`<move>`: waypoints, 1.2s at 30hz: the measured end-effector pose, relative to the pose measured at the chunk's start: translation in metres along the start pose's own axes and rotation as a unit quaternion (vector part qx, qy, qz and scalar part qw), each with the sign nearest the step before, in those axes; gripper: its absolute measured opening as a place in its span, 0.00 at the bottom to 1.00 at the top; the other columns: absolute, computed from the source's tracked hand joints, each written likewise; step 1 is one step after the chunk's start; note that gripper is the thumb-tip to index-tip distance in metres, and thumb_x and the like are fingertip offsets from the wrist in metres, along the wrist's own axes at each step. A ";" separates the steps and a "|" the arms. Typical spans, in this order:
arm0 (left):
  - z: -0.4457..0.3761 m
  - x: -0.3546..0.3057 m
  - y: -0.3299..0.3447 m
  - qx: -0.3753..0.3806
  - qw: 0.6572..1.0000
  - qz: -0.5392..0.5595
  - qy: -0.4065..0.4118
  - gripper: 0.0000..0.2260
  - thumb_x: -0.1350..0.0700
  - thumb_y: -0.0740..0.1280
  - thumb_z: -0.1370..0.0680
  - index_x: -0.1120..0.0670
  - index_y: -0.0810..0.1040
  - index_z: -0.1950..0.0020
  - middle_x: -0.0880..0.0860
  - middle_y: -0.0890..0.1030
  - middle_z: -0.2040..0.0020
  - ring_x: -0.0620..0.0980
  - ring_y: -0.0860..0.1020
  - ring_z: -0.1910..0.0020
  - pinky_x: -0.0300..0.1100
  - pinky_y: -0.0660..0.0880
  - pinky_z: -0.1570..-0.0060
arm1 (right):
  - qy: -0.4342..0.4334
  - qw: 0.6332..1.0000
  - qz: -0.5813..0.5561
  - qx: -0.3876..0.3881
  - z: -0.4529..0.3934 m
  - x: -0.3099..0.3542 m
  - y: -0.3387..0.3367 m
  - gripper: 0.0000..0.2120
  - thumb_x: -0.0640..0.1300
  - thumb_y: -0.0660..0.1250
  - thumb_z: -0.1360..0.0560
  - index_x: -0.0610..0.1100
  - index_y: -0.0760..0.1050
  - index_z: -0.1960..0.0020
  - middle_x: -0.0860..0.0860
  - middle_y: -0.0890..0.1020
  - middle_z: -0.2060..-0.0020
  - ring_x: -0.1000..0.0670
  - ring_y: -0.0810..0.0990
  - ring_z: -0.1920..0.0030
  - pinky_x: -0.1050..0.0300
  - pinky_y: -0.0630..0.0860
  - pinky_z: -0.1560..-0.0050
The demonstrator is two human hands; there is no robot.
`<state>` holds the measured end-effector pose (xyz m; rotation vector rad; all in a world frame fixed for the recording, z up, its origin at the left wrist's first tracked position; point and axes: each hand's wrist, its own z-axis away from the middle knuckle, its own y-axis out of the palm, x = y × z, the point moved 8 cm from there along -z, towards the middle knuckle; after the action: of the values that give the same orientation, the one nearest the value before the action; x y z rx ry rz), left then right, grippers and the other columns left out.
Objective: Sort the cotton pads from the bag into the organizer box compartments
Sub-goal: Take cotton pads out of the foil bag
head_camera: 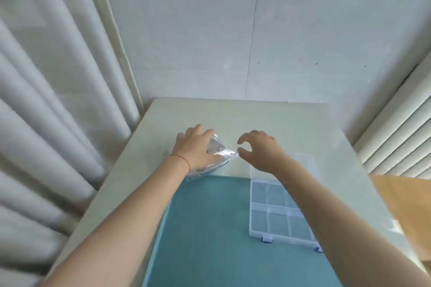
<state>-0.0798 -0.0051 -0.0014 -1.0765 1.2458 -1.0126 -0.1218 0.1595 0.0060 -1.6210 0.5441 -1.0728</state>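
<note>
No readable text, label, brand, number or sign found anywhere. Dark printed patch seen on clear bag, blurred, no letters made out. Organizer box unmarked, no lettering seen on compartments or clasps. Nothing printed seen on worktop, teal mat, wall or curtain.

This looks like a room in a home. A pale table stands pushed into a corner against a light panelled wall, with long pleated curtains hanging at its left. A teal mat covers its near part.
</note>
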 end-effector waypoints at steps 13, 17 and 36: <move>0.100 0.036 0.069 -0.118 0.991 -0.055 0.017 0.31 0.50 0.68 0.26 0.47 0.62 0.24 0.51 0.67 0.29 0.55 0.68 0.32 0.49 0.70 0.39 | -0.007 0.995 -0.010 -0.103 0.093 0.020 0.078 0.12 0.46 0.62 0.21 0.48 0.77 0.39 0.47 0.76 0.44 0.46 0.72 0.40 0.54 0.63 0.42; 0.129 0.036 0.063 -0.140 0.989 -0.044 0.028 0.28 0.50 0.66 0.24 0.50 0.64 0.25 0.52 0.71 0.31 0.55 0.69 0.32 0.48 0.70 0.39 | 0.010 0.995 -0.013 -0.095 0.117 0.030 0.076 0.13 0.46 0.61 0.21 0.47 0.76 0.38 0.47 0.76 0.44 0.46 0.72 0.40 0.54 0.63 0.41; 0.032 -0.017 0.039 -0.294 0.949 -0.018 0.111 0.14 0.54 0.79 0.39 0.52 0.83 0.55 0.55 0.79 0.50 0.59 0.79 0.50 0.52 0.73 0.53 | 0.187 0.954 -0.227 -0.063 -0.005 -0.046 0.066 0.15 0.42 0.59 0.23 0.33 0.79 0.56 0.45 0.74 0.63 0.46 0.69 0.62 0.56 0.64 0.61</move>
<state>-0.0484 0.0219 -0.0353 -1.4692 1.7851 -0.8202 -0.1372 0.1714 -0.0715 -1.7072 0.5008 -1.7413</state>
